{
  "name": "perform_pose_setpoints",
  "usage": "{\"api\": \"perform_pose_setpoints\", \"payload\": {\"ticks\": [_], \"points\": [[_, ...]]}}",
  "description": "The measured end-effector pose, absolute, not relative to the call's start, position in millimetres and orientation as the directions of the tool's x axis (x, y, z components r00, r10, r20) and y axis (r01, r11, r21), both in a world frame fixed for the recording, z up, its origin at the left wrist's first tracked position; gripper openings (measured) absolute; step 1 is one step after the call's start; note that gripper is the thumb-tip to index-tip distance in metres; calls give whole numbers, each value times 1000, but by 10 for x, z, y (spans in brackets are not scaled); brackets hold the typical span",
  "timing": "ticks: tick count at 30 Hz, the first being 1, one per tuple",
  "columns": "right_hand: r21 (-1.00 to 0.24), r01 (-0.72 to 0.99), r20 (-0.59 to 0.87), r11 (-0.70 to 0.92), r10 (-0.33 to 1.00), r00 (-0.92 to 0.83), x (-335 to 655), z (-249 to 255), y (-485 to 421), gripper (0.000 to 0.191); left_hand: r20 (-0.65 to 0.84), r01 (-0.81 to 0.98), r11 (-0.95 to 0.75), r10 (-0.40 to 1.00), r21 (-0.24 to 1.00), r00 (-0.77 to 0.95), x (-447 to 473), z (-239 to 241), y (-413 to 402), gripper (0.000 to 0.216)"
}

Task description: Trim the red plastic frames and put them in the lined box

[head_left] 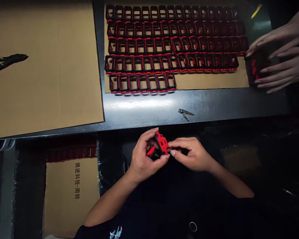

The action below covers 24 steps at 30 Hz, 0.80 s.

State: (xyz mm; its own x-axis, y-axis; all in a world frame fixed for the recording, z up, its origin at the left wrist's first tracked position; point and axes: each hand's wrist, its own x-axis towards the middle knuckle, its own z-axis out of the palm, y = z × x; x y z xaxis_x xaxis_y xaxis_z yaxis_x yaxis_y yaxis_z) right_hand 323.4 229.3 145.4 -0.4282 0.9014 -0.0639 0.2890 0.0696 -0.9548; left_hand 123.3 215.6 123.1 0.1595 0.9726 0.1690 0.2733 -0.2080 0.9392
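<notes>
My left hand (pixel 146 156) is wrapped around a red and black plastic frame (pixel 162 143), just in front of the table edge. The frame is tilted, with its red side and small square openings facing up. From the right, the thumb and forefinger of my right hand (pixel 189 154) pinch at the red edge of the same part. Whether a smaller piece sits between those fingertips is too small to tell. Past the table edge lies a small pair of metal nippers (pixel 185 113), its handles spread.
Rows of similar frames (pixel 149 48) stand on cardboard (pixel 211 81) on the metal table (pixel 139 111). A co-worker's hands (pixel 284 56) handle red parts at right. Pliers (pixel 8 61) rest on a cardboard sheet (pixel 59 89). Below left, a box holds cardboard (pixel 64 196) and more frames.
</notes>
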Motion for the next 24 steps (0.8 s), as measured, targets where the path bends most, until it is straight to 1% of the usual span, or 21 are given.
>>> {"api": "perform_pose_setpoints", "payload": {"ticks": [3, 5, 7, 10, 13, 14, 16, 18, 19, 20, 22, 23, 24], "points": [[-960, 191, -261, -203, 892, -368, 3236, 1517, 2305, 25, 218, 303, -263, 960, 916, 174, 1216, 1177, 2148, 64], [-944, 121, -331, -308, 863, -383, 3214, 1532, 2316, 29, 232, 331, -284, 954, 900, 189, 1207, 1161, 2144, 64], [-928, 85, -365, -363, 840, -402, 3181, 1527, 2327, 33, 248, 353, -307, 947, 884, 204, 1201, 1158, 2142, 64], [-920, 90, -386, -382, 839, -385, 3128, 1509, 2341, 38, 271, 383, -340, 937, 859, 222, 1190, 1166, 2142, 63], [-929, 150, -371, -340, 859, -352, 3071, 1501, 2343, 41, 310, 436, -386, 921, 813, 237, 1177, 1160, 2143, 63], [-938, 184, -340, -293, 879, -333, 3051, 1503, 2339, 42, 337, 457, -416, 908, 786, 247, 1173, 1147, 2142, 63], [-950, 272, -228, -150, 932, -282, 3014, 1509, 2322, 40, 404, 495, -492, 871, 716, 280, 1163, 1100, 2138, 69], [-940, 341, -119, -28, 961, -250, 2995, 1511, 2302, 34, 480, 529, -567, 822, 632, 307, 1149, 1037, 2133, 81], [-937, 350, -102, -10, 965, -243, 2996, 1508, 2295, 32, 517, 541, -598, 796, 591, 315, 1140, 1007, 2132, 90], [-942, 335, -121, -32, 961, -248, 3004, 1500, 2292, 30, 552, 548, -625, 770, 556, 318, 1129, 984, 2130, 98], [-957, 236, -235, -168, 927, -291, 3036, 1468, 2301, 31, 600, 521, -669, 730, 531, 326, 1107, 971, 2127, 111], [-951, 156, -304, -266, 893, -331, 3055, 1444, 2312, 31, 595, 484, -674, 732, 558, 333, 1097, 983, 2124, 114], [-927, 66, -366, -370, 849, -382, 3072, 1416, 2326, 31, 563, 436, -656, 754, 616, 338, 1089, 1006, 2118, 115]]}}
